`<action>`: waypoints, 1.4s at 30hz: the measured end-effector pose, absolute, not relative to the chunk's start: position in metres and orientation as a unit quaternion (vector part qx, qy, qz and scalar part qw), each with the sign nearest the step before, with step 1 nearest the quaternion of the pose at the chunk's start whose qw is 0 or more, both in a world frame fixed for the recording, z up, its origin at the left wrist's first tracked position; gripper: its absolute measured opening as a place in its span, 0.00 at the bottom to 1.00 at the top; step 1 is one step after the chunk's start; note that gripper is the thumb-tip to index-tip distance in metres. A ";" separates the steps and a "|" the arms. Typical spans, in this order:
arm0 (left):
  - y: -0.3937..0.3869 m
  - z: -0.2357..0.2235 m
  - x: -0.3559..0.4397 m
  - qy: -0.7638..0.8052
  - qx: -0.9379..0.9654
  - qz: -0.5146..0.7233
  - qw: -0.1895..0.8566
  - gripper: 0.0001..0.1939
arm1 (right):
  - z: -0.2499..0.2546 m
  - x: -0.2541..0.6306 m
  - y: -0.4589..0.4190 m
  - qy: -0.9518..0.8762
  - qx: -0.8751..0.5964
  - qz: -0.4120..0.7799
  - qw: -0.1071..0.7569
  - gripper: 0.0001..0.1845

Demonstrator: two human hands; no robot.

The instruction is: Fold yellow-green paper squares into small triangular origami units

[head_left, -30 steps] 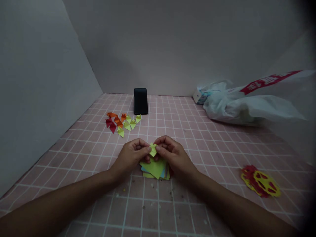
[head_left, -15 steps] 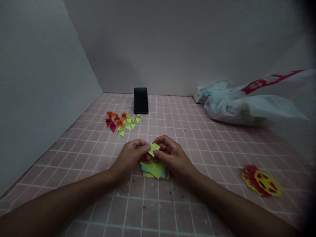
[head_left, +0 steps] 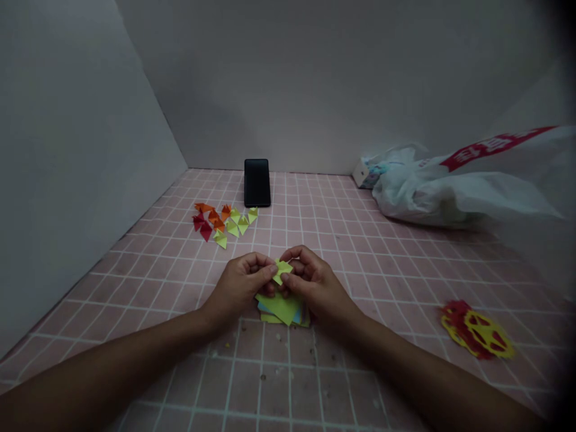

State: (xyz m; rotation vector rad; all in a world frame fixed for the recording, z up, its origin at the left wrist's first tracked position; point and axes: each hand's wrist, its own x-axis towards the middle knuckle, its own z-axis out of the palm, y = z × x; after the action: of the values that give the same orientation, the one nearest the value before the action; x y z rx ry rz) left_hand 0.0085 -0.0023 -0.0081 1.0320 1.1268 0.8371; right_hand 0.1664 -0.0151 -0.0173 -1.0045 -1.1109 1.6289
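Observation:
A small folded yellow paper [head_left: 282, 270] is pinched between my two hands, just above a stack of coloured paper sheets [head_left: 281, 309]. My left hand [head_left: 243, 282] grips its left side with thumb and fingers closed. On the opposite side, my right hand [head_left: 315, 285] holds it, the thumb pressed on its front. Yellow-green and blue sheets show in the stack, partly covered by my fingers. Farther off to the left lie several small folded paper pieces: red ones [head_left: 206, 231], orange ones [head_left: 218, 224] and pale yellow ones [head_left: 232, 228].
A black phone [head_left: 257, 183] leans near the back wall. At the back right, a white plastic bag [head_left: 418, 198] lies beside a patterned box [head_left: 366, 173]. Red and yellow cut-out shapes [head_left: 488, 333] rest at the right on the pink checked tabletop [head_left: 189, 378]. White walls stand left and behind.
Both hands keep hold of the folded yellow paper in nearly the same spot. The left thumb has shifted very slightly right; everything else looks the same.

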 end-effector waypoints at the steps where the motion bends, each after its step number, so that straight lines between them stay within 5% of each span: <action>1: -0.002 -0.008 0.008 0.498 0.460 0.368 0.636 0.11 | -0.017 0.166 -0.015 -0.447 -0.408 0.659 0.447 0.11; 42: -0.005 -0.006 0.009 0.473 0.442 0.384 0.658 0.14 | -0.015 0.164 -0.014 -0.415 -0.419 0.676 0.443 0.10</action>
State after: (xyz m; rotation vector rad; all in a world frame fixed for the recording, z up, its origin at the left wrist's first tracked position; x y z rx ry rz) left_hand 0.0088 -0.0047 -0.0059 1.0001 1.0719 0.8694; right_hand 0.1643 -0.0140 -0.0146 -1.0396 -1.0284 1.6757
